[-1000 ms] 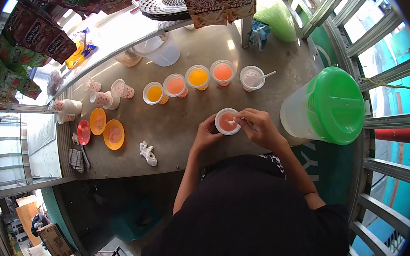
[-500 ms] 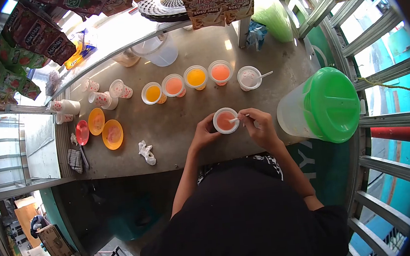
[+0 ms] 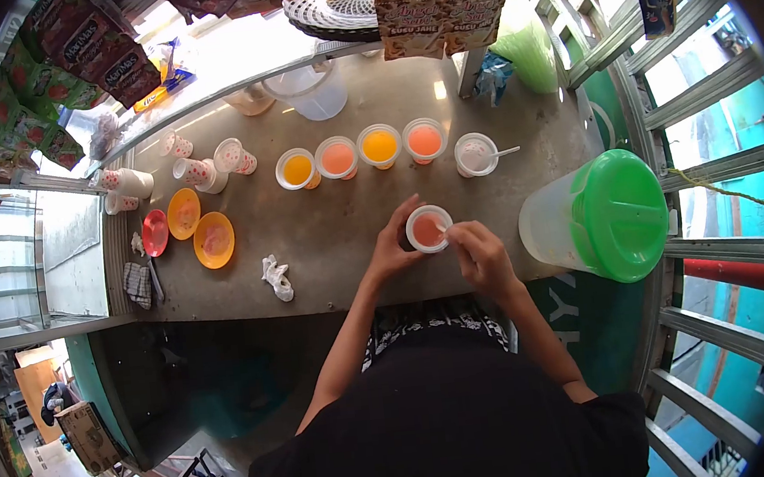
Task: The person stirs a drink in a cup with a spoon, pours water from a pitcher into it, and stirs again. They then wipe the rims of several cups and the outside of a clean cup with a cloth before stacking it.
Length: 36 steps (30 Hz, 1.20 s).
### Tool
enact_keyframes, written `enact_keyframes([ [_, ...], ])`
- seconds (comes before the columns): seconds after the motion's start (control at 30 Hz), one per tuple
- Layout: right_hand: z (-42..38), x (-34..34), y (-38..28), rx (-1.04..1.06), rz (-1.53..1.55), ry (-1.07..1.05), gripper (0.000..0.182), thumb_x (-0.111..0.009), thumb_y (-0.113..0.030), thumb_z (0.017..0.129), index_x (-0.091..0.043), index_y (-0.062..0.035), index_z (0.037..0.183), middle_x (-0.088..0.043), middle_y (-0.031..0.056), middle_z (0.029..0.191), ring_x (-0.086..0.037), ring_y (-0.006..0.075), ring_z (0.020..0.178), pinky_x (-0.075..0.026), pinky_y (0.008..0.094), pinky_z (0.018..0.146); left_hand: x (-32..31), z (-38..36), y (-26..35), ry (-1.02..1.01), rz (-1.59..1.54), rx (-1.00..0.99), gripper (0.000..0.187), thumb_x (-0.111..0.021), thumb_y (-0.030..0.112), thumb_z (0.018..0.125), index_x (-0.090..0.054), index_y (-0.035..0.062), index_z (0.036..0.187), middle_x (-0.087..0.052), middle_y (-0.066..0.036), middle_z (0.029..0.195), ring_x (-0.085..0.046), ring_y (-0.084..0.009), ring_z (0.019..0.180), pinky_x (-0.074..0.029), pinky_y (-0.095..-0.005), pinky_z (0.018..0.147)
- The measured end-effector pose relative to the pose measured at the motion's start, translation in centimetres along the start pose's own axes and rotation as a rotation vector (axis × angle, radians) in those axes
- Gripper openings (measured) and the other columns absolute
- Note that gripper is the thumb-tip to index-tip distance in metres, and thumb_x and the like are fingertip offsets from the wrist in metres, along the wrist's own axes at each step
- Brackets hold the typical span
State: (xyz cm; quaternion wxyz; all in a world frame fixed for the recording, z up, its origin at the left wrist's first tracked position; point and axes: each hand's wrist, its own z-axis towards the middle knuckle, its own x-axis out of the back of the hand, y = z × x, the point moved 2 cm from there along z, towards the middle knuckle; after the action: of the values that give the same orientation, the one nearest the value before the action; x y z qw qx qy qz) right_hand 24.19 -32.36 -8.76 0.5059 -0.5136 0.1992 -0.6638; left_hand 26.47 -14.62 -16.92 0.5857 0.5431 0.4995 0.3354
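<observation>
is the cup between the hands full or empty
Filled: the cup shows pinkish-orange liquid near its rim, the left hand steadying it while the right hand holds a white spoon in it.

Grey table (image 3: 344,224) carries a row of filled cups (image 3: 360,153), a green-lidded jug (image 3: 605,217) at right. Orange plates (image 3: 200,228), a crumpled cloth (image 3: 277,278), patterned cups (image 3: 201,169) at left.

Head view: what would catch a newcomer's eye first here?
Probably the row of four clear plastic cups of orange and pink drink lined up across the grey counter. Nearer the person, the left hand steadies a white cup of pink drink while the right hand holds a small white spoon in it. At the counter's right end stands a big translucent jug with a bright green lid.
</observation>
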Motion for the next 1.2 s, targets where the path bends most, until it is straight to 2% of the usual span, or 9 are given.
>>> enact_keyframes([
  [0.13, 0.1, -0.4, -0.3, -0.194, 0.026, 0.083, 0.012, -0.061, 0.003, 0.086, -0.064, 0.0022, 0.097, -0.065, 0.0165, 0.09, -0.063, 0.0302, 0.074, -0.051, 0.0364, 0.068, -1.1, -0.6, 0.7, 0.181, 0.305, -0.25, 0.078, -0.087, 0.012, 0.064, -0.051, 0.0023, 0.132, -0.058, -0.014, 0.13, -0.055, -0.0222, 0.122, -0.044, -0.0352, 0.103],
  [0.2, 0.0, -0.3, -0.9, -0.259, 0.062, 0.164, 0.006, -0.063, -0.001, 0.089, -0.065, 0.0025, 0.094, -0.066, 0.013, 0.083, -0.061, 0.0184, 0.064, -0.047, 0.0275, 0.059, -0.8, -0.6, 0.5, 0.16, 0.34, -0.2, 0.074, -0.087, 0.013, 0.064, -0.054, 0.0025, 0.129, -0.061, -0.013, 0.125, -0.058, -0.0228, 0.118, -0.045, -0.0349, 0.101],
  [0.43, 1.0, -0.4, -3.4, -0.127, -0.044, 0.175, 0.007, -0.062, -0.001, 0.09, -0.065, 0.0023, 0.095, -0.066, 0.0129, 0.087, -0.064, 0.0207, 0.072, -0.05, 0.0299, 0.065, 0.1, -0.6, 1.4, 0.119, 0.364, -0.184, 0.059, -0.084, 0.011, 0.063, -0.061, 0.0021, 0.117, -0.068, -0.013, 0.112, -0.065, -0.0244, 0.105, -0.05, -0.0342, 0.092],
  [0.5, 1.1, -1.0, -3.6, -0.109, -0.056, 0.081, 0.011, -0.061, 0.002, 0.087, -0.065, 0.0024, 0.097, -0.066, 0.0161, 0.091, -0.065, 0.0299, 0.078, -0.051, 0.039, 0.069, 0.8, -0.7, 1.9, 0.099, 0.377, -0.187, 0.059, -0.084, 0.011, 0.063, -0.061, 0.002, 0.117, -0.068, -0.013, 0.112, -0.065, -0.0245, 0.105, -0.05, -0.0344, 0.092],
  [0.53, 1.0, -1.3, -3.7, -0.113, -0.065, 0.078, 0.011, -0.061, 0.002, 0.087, -0.065, 0.0024, 0.097, -0.066, 0.0161, 0.091, -0.065, 0.0299, 0.078, -0.051, 0.039, 0.069, 1.1, -0.8, 2.3, 0.088, 0.394, -0.191, 0.059, -0.084, 0.011, 0.064, -0.061, 0.0019, 0.117, -0.068, -0.013, 0.112, -0.065, -0.0245, 0.105, -0.05, -0.0345, 0.091],
  [0.7, 1.4, -3.0, -4.6, -0.3, 0.019, 0.097, 0.009, -0.064, 0.0, 0.088, -0.067, 0.0017, 0.095, -0.066, 0.0141, 0.084, -0.063, 0.0194, 0.069, -0.048, 0.0309, 0.061, 2.8, -1.8, 3.5, 0.104, 0.376, -0.183, 0.058, -0.083, 0.011, 0.063, -0.062, 0.0016, 0.116, -0.068, -0.014, 0.111, -0.066, -0.0245, 0.104, -0.05, -0.0347, 0.091],
  [0.8, 1.4, -4.0, -4.1, -0.282, 0.083, 0.171, 0.008, -0.065, -0.002, 0.088, -0.067, 0.0015, 0.095, -0.066, 0.0118, 0.081, -0.059, 0.0136, 0.064, -0.046, 0.0275, 0.058, 3.8, -2.2, 3.1, 0.118, 0.346, -0.183, 0.058, -0.083, 0.011, 0.063, -0.062, 0.0015, 0.116, -0.068, -0.014, 0.111, -0.066, -0.0246, 0.104, -0.05, -0.0346, 0.091],
  [0.9, 1.9, -4.8, -4.3, -0.263, 0.141, 0.25, 0.009, -0.065, -0.002, 0.088, -0.067, 0.0012, 0.096, -0.066, 0.0107, 0.081, -0.057, 0.0129, 0.062, -0.046, 0.0275, 0.058, 5.0, -2.7, 2.5, 0.149, 0.342, -0.192, 0.059, -0.083, 0.011, 0.063, -0.061, 0.0013, 0.116, -0.068, -0.014, 0.111, -0.066, -0.0243, 0.104, -0.05, -0.0344, 0.091],
  [1.2, 1.9, -7.6, -4.3, -0.251, 0.083, 0.145, 0.008, -0.063, -0.002, 0.089, -0.066, 0.0021, 0.095, -0.066, 0.0109, 0.082, -0.058, 0.0136, 0.063, -0.046, 0.0267, 0.059, 7.2, -3.4, 2.0, 0.173, 0.279, -0.204, 0.058, -0.082, 0.01, 0.063, -0.061, 0.0009, 0.116, -0.068, -0.012, 0.109, -0.065, -0.0207, 0.102, -0.049, -0.0322, 0.091],
])
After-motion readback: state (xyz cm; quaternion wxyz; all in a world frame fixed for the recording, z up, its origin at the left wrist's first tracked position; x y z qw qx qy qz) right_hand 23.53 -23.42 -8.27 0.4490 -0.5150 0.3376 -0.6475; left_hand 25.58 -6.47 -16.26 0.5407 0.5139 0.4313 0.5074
